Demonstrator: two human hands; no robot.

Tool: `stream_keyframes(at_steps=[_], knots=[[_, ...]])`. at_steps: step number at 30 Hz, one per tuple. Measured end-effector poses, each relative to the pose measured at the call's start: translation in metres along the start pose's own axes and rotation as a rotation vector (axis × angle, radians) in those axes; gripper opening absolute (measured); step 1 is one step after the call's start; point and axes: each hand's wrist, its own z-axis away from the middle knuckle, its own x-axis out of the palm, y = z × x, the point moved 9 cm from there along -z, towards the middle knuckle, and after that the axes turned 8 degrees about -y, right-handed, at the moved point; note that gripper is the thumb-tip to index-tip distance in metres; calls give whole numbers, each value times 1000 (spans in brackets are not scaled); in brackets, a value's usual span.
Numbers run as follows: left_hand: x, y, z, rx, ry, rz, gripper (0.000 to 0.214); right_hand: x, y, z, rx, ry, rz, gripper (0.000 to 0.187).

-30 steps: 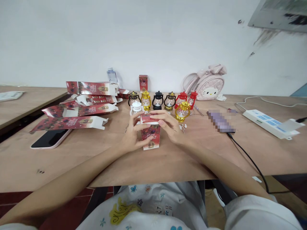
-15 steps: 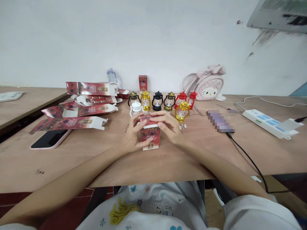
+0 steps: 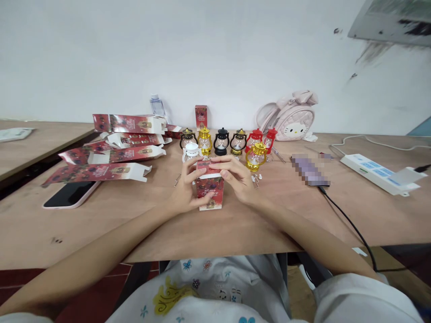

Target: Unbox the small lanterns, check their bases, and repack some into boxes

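Note:
Upright on the table in front of me stands a red printed cardboard box [image 3: 211, 186], its top flap nearly flat. My left hand [image 3: 189, 186] grips its left side, thumb across the front and fingers at the top. From the other side my right hand [image 3: 238, 179] holds the box, its fingers lying over the lid. Just behind is a white mini lantern [image 3: 191, 152], partly hidden by my left fingers. Further back are a black lantern [image 3: 221, 142], gold ones and red ones; a gold lantern [image 3: 256, 157] stands nearer, to the right.
Unfolded red boxes [image 3: 101, 172] pile up at left, over a phone [image 3: 70, 196]. A closed red box [image 3: 201, 117] and a pink bag [image 3: 294, 119] stand by the wall. On the right lie a second phone [image 3: 311, 170], cabled, and a power strip [image 3: 373, 172].
The box top lies a little flatter under my fingers, and the box has shifted very slightly left. Both hands keep their hold; everything else is unchanged.

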Motion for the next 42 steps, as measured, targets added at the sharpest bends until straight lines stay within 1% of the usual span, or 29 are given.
stream_keyframes(at_steps=[4,8,11,17,21,25,30,34,36,39,42], knots=[[0,1,0,17,-11,-2,78,-1,-5,-1,3,15,15,25],[3,1,1,2,-56,-53,71,1,-12,0,-2,10,90,25],[2,1,3,5,-36,-39,66,2,-15,1,-20,19,107,23],[2,-3,5,-6,1,-13,54,2,-13,3,-13,32,102,22],[3,-1,6,25,10,-4,59,5,-15,9,-73,46,141,23],[4,-1,6,23,8,-13,70,16,-15,16,-126,-5,240,28],[5,-2,8,29,11,28,63,23,-11,19,-155,-31,335,36],[6,-3,11,24,32,73,58,22,-15,19,-238,-20,311,38],[6,-3,11,15,36,94,55,21,-15,19,-254,-19,287,40],[7,-3,10,5,27,101,53,21,-12,19,-233,-35,270,41],[5,-2,8,13,25,83,61,22,-7,19,-173,-54,271,43]])
